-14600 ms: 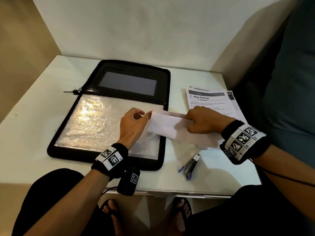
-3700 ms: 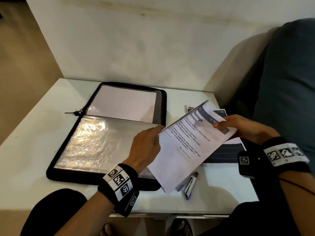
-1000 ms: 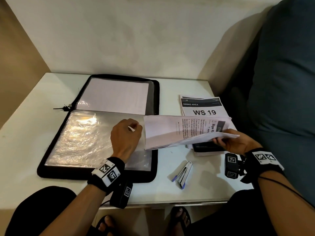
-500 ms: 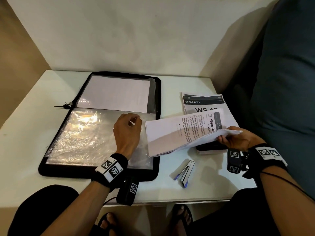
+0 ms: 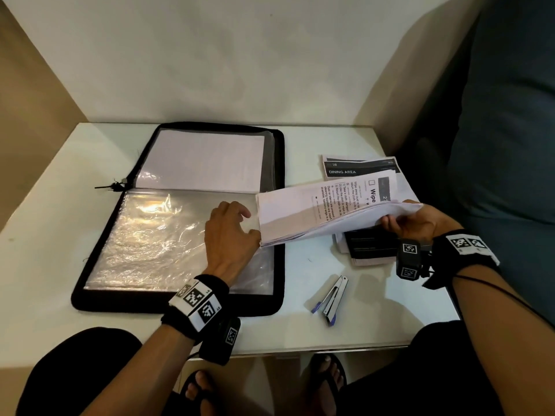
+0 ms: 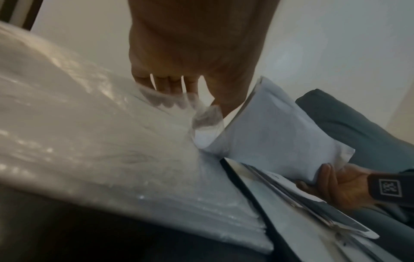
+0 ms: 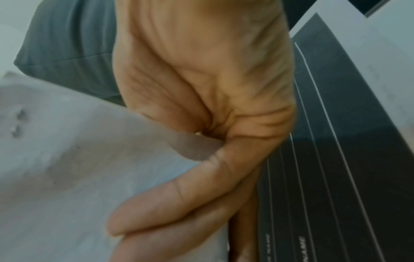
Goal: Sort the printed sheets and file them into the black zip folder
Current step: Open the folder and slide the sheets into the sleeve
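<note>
From the head camera, your left hand [image 5: 229, 232] sits on the clear plastic sleeve [image 5: 168, 238] of the open black zip folder [image 5: 180, 304], fingers curled at the sleeve's right edge. Your right hand [image 5: 413, 220] grips the far end of a stapled set of printed sheets [image 5: 324, 214], whose near end meets that edge beside your left thumb. The remaining stack [image 5: 360, 171] lies on the white table [image 5: 300, 334] with a stapler [image 5: 333, 298] nearby. Half a second ago the sheets stood clear of the folder; now they reach the sleeve.

Left wrist view: your fingertips [image 6: 170, 85] and thumb pinch the sleeve's [image 6: 89, 124] film up, and the sheets' [image 6: 268, 127] corner is at the mouth.

Right wrist view, blurred: your fingers [image 7: 179, 195] curl under the paper [image 7: 67, 177], pinching it.
</note>
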